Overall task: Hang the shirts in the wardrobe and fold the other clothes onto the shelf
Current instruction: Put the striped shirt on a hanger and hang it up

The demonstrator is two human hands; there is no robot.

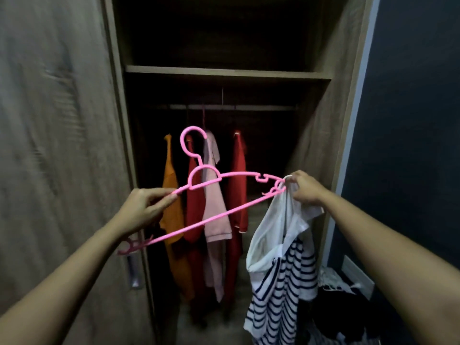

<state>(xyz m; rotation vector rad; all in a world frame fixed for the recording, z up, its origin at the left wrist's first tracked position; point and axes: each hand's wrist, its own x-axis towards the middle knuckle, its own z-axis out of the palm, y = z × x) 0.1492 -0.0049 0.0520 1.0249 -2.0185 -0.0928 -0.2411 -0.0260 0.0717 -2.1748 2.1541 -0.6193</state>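
Standing at the open wardrobe (321, 145), I pinch one shoulder of a pink hanger (211, 219) between the thumb and fingers of my left hand (146, 207), holding it tilted in mid-air with the hook upward. My right hand (306, 188) is clamped on the white upper part of a striped shirt (281, 282), right at the hanger's other tip. The rest of the shirt dangles below, not yet on the hanger. Behind, an orange top (171, 195), red garments (237, 183) and a pink shirt (215, 207) hang from the rail (249, 107) under the shelf (224, 70). A dark heap of clothes (336, 310) lies on the floor by the wardrobe's lower right corner.
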